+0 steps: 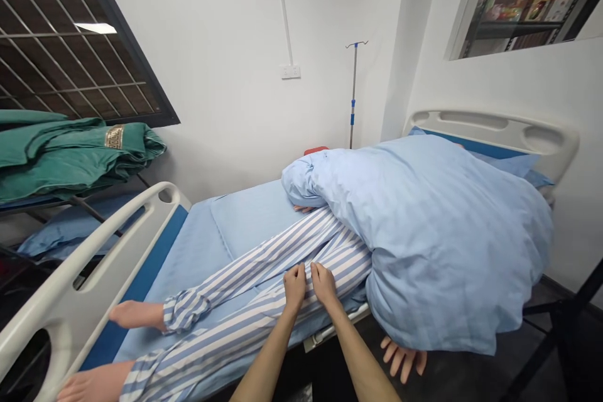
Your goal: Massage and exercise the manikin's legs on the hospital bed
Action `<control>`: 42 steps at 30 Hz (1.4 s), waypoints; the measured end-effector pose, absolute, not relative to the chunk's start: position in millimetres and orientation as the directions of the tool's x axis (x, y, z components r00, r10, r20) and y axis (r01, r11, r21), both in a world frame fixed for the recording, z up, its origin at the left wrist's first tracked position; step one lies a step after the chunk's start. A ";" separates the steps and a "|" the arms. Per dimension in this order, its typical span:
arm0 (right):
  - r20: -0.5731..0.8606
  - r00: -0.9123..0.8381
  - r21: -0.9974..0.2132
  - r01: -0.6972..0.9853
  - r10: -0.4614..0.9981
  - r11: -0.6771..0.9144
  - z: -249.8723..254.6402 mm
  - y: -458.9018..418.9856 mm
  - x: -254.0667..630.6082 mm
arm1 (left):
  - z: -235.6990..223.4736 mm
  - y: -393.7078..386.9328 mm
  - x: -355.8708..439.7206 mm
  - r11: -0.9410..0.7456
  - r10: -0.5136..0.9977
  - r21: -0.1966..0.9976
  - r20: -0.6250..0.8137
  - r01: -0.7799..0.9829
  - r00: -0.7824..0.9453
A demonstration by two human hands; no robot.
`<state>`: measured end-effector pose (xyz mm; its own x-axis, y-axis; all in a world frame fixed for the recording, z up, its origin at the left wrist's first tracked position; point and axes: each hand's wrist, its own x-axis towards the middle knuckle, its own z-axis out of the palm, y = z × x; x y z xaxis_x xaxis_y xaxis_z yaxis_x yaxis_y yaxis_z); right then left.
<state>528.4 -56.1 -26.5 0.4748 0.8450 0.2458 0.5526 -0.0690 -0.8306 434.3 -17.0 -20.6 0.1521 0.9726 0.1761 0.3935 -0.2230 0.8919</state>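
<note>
Both of my hands are curled into fists side by side, thumbs up, with a narrow gap between them. My left hand (295,284) and my right hand (323,282) are over the near thigh of a figure in blue-and-white striped trousers (264,308). The stripes run on without bunching around the fists; whether my knuckles touch the cloth I cannot tell. The figure looks like a manikin and lies on its back on a bed. A bulky light blue quilt (438,232) covers its upper body. Its bare feet (136,315) point left, and one manikin hand (404,357) hangs out below the quilt.
The bed has a pale footboard (94,276) at left and a headboard (494,125) at right. An IV pole (353,94) stands against the wall. Folded green cloth (70,157) lies beyond the footboard. Dark metal legs (560,314) stand at the right.
</note>
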 end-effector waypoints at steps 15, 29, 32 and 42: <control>0.340 0.478 -0.799 0.601 0.810 -0.019 -18.1 -54.5 567.2 | -20.5 -17.6 479.9 -0.179 0.980 0.916 0.135 0.359 0.144; 0.375 0.579 -0.786 0.612 0.724 -0.082 -6.3 -53.8 623.3 | -24.2 -19.5 519.2 -0.312 0.947 0.826 0.235 0.469 0.218; 0.371 0.634 -0.767 0.621 0.678 -0.161 -8.4 -48.6 638.3 | -28.7 -21.8 519.1 -0.308 0.949 0.804 0.225 0.508 0.219; 0.368 0.678 -0.713 0.645 0.637 -0.275 -24.6 -42.3 639.5 | -18.2 -22.7 513.8 -0.270 0.941 0.857 0.139 0.438 0.309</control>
<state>639.5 -42.3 -24.6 0.6777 0.6366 0.3679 0.6453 -0.2750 -0.7127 513.8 -22.7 -18.2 0.3090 0.9409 0.1386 0.4381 -0.2701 0.8574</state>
